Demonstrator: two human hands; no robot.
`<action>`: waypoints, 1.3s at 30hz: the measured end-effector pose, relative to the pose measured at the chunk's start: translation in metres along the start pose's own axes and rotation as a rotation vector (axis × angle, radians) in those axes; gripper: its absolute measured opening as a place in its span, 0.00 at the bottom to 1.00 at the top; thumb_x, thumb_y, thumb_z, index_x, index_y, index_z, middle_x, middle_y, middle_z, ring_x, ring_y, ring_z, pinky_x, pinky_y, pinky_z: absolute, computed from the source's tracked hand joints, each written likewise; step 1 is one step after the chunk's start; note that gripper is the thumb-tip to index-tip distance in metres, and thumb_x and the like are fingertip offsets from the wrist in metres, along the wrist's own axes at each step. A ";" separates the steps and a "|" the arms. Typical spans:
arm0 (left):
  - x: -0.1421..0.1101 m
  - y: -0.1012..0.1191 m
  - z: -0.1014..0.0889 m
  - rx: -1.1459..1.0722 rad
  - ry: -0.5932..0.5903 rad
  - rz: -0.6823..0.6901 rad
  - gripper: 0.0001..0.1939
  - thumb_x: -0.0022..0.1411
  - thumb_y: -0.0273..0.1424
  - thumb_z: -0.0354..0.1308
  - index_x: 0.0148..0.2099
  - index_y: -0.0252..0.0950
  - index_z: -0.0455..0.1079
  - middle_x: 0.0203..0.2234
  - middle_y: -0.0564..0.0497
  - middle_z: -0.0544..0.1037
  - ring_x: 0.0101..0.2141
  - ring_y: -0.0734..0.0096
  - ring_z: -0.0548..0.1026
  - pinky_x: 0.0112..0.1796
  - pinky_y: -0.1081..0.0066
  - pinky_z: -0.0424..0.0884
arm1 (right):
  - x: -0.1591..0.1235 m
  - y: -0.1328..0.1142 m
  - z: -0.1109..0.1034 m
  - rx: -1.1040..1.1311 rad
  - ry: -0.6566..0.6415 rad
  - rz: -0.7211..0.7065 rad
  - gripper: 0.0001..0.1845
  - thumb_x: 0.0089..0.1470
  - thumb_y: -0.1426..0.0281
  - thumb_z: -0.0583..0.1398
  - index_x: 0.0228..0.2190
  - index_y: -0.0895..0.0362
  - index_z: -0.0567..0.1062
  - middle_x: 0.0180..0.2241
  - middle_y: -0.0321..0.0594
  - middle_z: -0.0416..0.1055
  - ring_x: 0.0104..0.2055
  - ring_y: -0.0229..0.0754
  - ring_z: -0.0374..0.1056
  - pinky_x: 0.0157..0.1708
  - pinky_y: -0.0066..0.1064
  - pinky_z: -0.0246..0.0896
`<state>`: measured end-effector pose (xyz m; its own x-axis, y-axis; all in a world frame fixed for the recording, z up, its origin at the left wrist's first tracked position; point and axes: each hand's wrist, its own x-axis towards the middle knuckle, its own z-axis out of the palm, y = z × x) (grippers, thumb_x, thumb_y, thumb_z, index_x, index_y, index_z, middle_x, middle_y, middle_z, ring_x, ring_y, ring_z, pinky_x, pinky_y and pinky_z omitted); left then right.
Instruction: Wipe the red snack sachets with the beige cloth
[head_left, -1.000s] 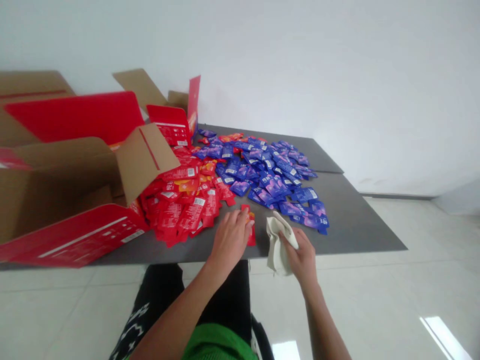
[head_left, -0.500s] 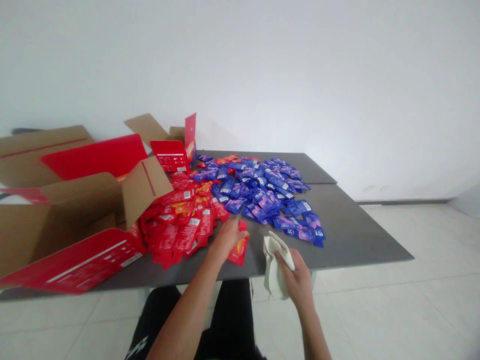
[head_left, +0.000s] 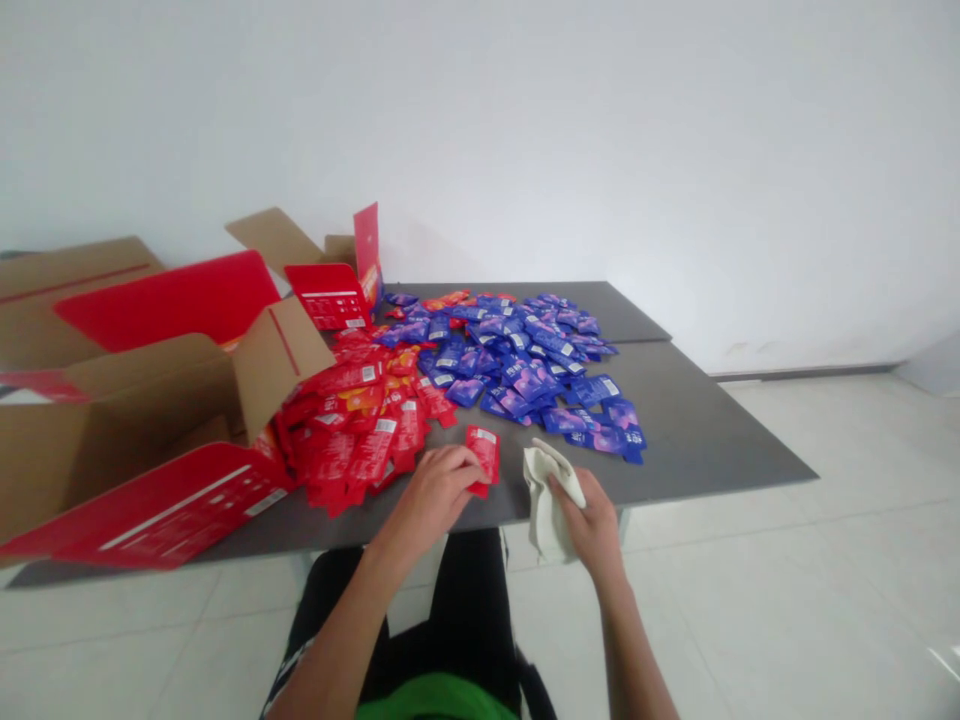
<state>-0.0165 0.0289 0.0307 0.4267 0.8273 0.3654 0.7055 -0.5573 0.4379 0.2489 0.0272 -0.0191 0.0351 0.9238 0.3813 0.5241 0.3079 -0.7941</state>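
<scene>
My left hand (head_left: 441,488) is closed on the lower end of a small red packet (head_left: 484,450). Its barcoded back faces up, just above or on the table's near part; I cannot tell if it touches. In my right hand (head_left: 598,515) is a folded cream cloth (head_left: 547,500), gripped between thumb and fingers at the table's front edge. Left of the packet lies a heap of similar red packets (head_left: 352,440). Beyond both hands spreads a pile of blue-purple packets (head_left: 517,365).
A large open red carton (head_left: 187,505) with raised brown flaps stands at the left. Behind it is a second open red carton (head_left: 328,295). The grey table (head_left: 675,430) ends at a front edge close to my legs, with a white wall (head_left: 675,150) behind.
The red packet has turned from its orange-pictured side to its barcoded side, and my left hand now holds its lower end. My right hand keeps the cloth. The view has tilted slightly downward.
</scene>
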 end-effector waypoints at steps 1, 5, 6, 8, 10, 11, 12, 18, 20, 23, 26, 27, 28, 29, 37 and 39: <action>-0.010 0.000 0.003 0.028 -0.042 -0.013 0.13 0.66 0.21 0.58 0.47 0.43 0.77 0.44 0.50 0.77 0.48 0.63 0.74 0.51 0.60 0.70 | -0.001 0.001 0.001 -0.001 0.006 -0.003 0.16 0.64 0.57 0.59 0.43 0.53 0.80 0.42 0.43 0.77 0.44 0.49 0.74 0.46 0.38 0.69; -0.043 0.006 0.014 0.053 -0.095 -0.057 0.23 0.66 0.29 0.62 0.62 0.46 0.68 0.57 0.46 0.72 0.59 0.57 0.68 0.58 0.53 0.68 | -0.001 0.002 0.001 -0.012 -0.001 0.018 0.17 0.64 0.56 0.58 0.42 0.54 0.80 0.41 0.43 0.77 0.44 0.49 0.74 0.46 0.38 0.68; -0.049 0.009 0.018 0.058 -0.077 -0.066 0.27 0.66 0.31 0.63 0.65 0.45 0.65 0.59 0.45 0.69 0.62 0.55 0.66 0.59 0.51 0.66 | 0.000 0.002 0.000 -0.020 -0.012 0.025 0.17 0.65 0.55 0.58 0.42 0.54 0.80 0.41 0.43 0.78 0.44 0.49 0.74 0.46 0.38 0.68; -0.056 0.016 0.028 0.078 -0.024 -0.082 0.30 0.66 0.33 0.63 0.67 0.43 0.62 0.62 0.42 0.67 0.64 0.52 0.63 0.61 0.48 0.64 | 0.006 0.000 -0.003 -0.039 -0.046 0.024 0.17 0.64 0.56 0.59 0.41 0.54 0.80 0.40 0.43 0.78 0.42 0.49 0.75 0.45 0.37 0.69; -0.060 0.023 0.039 0.105 0.030 -0.082 0.28 0.66 0.32 0.63 0.66 0.40 0.63 0.62 0.41 0.68 0.63 0.52 0.64 0.61 0.47 0.64 | 0.016 -0.006 -0.007 -0.058 -0.090 -0.030 0.16 0.64 0.58 0.59 0.42 0.54 0.81 0.40 0.42 0.78 0.41 0.48 0.75 0.44 0.37 0.69; -0.061 0.026 0.045 0.120 0.052 -0.076 0.27 0.66 0.32 0.63 0.65 0.39 0.64 0.62 0.41 0.68 0.62 0.51 0.65 0.61 0.46 0.64 | 0.022 -0.010 -0.008 -0.068 -0.106 -0.078 0.15 0.65 0.59 0.58 0.44 0.54 0.81 0.40 0.43 0.78 0.42 0.48 0.75 0.45 0.37 0.70; -0.063 0.028 0.051 0.134 0.069 -0.068 0.26 0.66 0.31 0.63 0.64 0.38 0.65 0.61 0.40 0.69 0.62 0.51 0.65 0.60 0.47 0.65 | 0.028 -0.016 -0.009 -0.078 -0.118 -0.134 0.14 0.65 0.61 0.58 0.45 0.53 0.81 0.41 0.43 0.78 0.43 0.48 0.76 0.45 0.37 0.70; -0.068 0.024 0.072 0.114 0.120 -0.077 0.23 0.66 0.26 0.61 0.62 0.36 0.67 0.56 0.43 0.75 0.55 0.57 0.72 0.56 0.54 0.70 | 0.049 -0.048 0.022 -0.179 -0.380 -0.406 0.22 0.61 0.74 0.60 0.55 0.48 0.77 0.51 0.42 0.75 0.50 0.44 0.74 0.48 0.31 0.69; -0.068 0.022 0.074 0.091 0.133 -0.099 0.21 0.66 0.24 0.60 0.61 0.36 0.68 0.52 0.44 0.77 0.53 0.58 0.73 0.55 0.55 0.71 | 0.054 -0.048 0.042 -0.247 -0.532 -0.462 0.23 0.59 0.75 0.61 0.55 0.47 0.77 0.53 0.41 0.75 0.50 0.43 0.74 0.48 0.29 0.69; -0.066 0.020 0.076 0.067 0.177 -0.100 0.20 0.67 0.22 0.58 0.60 0.36 0.70 0.51 0.45 0.78 0.53 0.59 0.73 0.55 0.57 0.71 | 0.072 -0.040 0.069 -0.354 -0.633 -0.466 0.25 0.57 0.77 0.62 0.54 0.49 0.77 0.54 0.41 0.75 0.51 0.44 0.74 0.49 0.29 0.69; -0.065 0.018 0.078 0.045 0.210 -0.100 0.21 0.67 0.21 0.56 0.60 0.38 0.70 0.54 0.46 0.78 0.55 0.61 0.73 0.56 0.57 0.71 | 0.102 -0.037 0.081 -0.472 -0.588 -0.409 0.25 0.58 0.77 0.61 0.56 0.51 0.76 0.53 0.43 0.75 0.50 0.45 0.75 0.49 0.30 0.69; -0.065 0.017 0.078 0.039 0.213 -0.104 0.20 0.68 0.21 0.56 0.60 0.38 0.71 0.54 0.47 0.78 0.55 0.61 0.73 0.56 0.57 0.70 | 0.110 -0.038 0.081 -0.509 -0.569 -0.394 0.24 0.59 0.77 0.60 0.56 0.52 0.76 0.52 0.44 0.75 0.48 0.45 0.75 0.48 0.30 0.70; -0.065 0.016 0.079 0.034 0.213 -0.109 0.20 0.68 0.21 0.56 0.60 0.38 0.71 0.54 0.47 0.78 0.55 0.61 0.73 0.56 0.57 0.71 | 0.115 -0.040 0.079 -0.536 -0.550 -0.383 0.24 0.60 0.77 0.60 0.56 0.52 0.76 0.51 0.44 0.75 0.47 0.45 0.75 0.47 0.30 0.70; -0.065 0.016 0.079 0.031 0.214 -0.109 0.20 0.68 0.20 0.56 0.59 0.38 0.71 0.54 0.47 0.78 0.55 0.62 0.73 0.56 0.58 0.71 | 0.116 -0.042 0.076 -0.546 -0.532 -0.380 0.24 0.60 0.77 0.59 0.56 0.53 0.76 0.51 0.45 0.75 0.47 0.45 0.75 0.47 0.30 0.70; -0.066 0.017 0.079 0.037 0.196 -0.129 0.16 0.67 0.21 0.58 0.54 0.38 0.74 0.46 0.48 0.81 0.48 0.60 0.76 0.50 0.57 0.74 | 0.054 -0.045 0.061 -0.405 -0.689 -0.475 0.29 0.59 0.77 0.61 0.59 0.46 0.73 0.57 0.40 0.72 0.53 0.42 0.73 0.52 0.28 0.68; -0.065 0.016 0.078 0.032 0.196 -0.115 0.18 0.67 0.21 0.58 0.57 0.38 0.73 0.51 0.48 0.80 0.52 0.59 0.75 0.53 0.56 0.72 | 0.066 -0.043 0.068 -0.469 -0.671 -0.410 0.28 0.59 0.77 0.61 0.58 0.47 0.74 0.56 0.40 0.73 0.52 0.42 0.74 0.52 0.28 0.68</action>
<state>0.0112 -0.0283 -0.0507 0.2265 0.8540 0.4685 0.7623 -0.4548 0.4604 0.1714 0.0902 0.0080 -0.6552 0.7459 0.1197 0.6831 0.6526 -0.3277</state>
